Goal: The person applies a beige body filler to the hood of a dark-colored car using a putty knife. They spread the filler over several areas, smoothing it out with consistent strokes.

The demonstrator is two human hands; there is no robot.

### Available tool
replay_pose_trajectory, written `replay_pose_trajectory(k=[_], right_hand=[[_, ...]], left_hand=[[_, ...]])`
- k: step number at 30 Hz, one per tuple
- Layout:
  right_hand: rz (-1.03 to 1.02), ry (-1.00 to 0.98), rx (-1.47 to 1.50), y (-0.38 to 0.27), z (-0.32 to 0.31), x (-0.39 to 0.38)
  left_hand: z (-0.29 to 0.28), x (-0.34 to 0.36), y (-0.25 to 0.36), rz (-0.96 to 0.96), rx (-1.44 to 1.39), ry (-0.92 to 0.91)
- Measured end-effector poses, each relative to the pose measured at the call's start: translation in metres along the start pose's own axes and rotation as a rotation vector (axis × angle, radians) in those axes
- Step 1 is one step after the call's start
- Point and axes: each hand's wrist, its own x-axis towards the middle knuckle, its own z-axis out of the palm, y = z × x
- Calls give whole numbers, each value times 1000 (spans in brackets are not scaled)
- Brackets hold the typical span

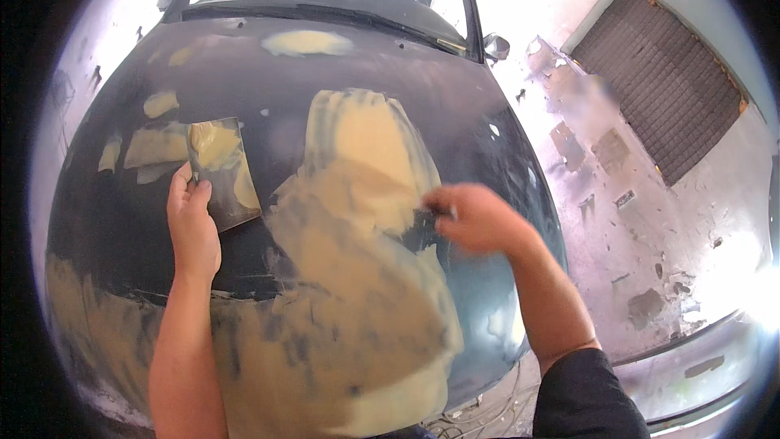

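Car hood [280, 142]; plate [227, 179], in left hand [192, 215]

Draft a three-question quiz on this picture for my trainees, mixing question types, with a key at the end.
1. Which hand holds the thin, flat rectangular board carrying yellowish paste?

2. True or false: the dark, curved car hood bears several separate yellowish patches.

3. Where in the picture is the dark brown gridded panel?
A) left of the hood
B) right of the hood
C) on the hood

Key: 1. The left hand. 2. True. 3. B.
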Motion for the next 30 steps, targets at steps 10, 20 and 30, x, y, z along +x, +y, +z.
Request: replay_pose_trajectory(k=[10,20,30], right_hand=[[217,127,112,70,-43,149],[-54,10,22,22,-11,33],[-46,-20,12,35,-39,14]], left_hand=[[8,-5,5,8,64,-61],[2,0,-3,21,43,-37],[7,-1,-3,5,18,12]])
